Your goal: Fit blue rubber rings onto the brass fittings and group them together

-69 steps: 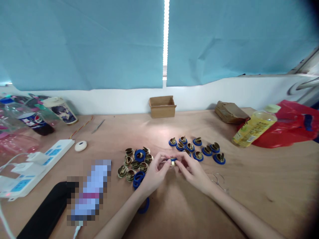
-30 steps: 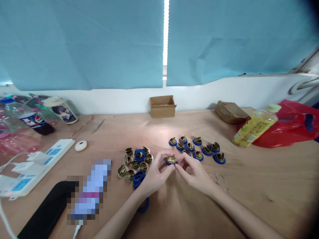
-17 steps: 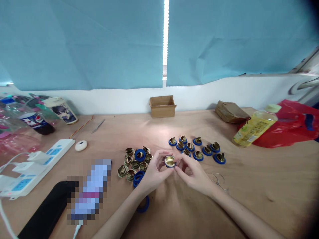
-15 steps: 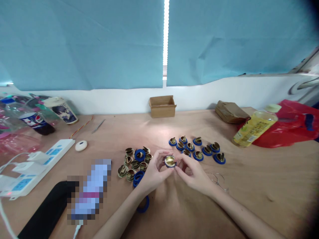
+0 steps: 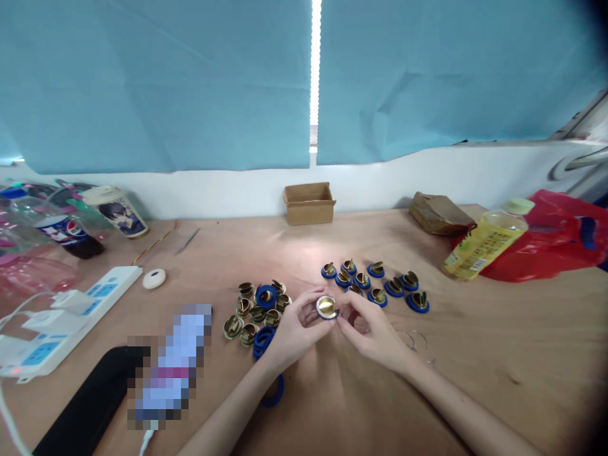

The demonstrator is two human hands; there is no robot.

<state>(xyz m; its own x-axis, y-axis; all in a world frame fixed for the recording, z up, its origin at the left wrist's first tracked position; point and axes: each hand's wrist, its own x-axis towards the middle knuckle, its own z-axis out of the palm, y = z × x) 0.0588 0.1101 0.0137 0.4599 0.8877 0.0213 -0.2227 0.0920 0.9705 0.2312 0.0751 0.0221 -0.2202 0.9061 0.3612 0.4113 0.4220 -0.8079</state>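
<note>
Ringed caps [image 5: 394, 287] stood right of the frame's centre, apparently done; bare caps [image 5: 247, 334] and loose rings [image 5: 264, 343] left of centre looked still unpaired. The held cap [image 5: 327, 307], near mid-frame, showed blue along its lower edge, so seemed ringed. The left hand [image 5: 298, 324] pinched it between thumb and fingers; the right hand's [image 5: 368, 324] bent fingertips met its right edge. Both forearms slanted up from the bottom.

Glare through 1 curtain gap [image 5: 315, 69], soft sheen on tabletop [image 5: 294, 252], dark right corners.
</note>
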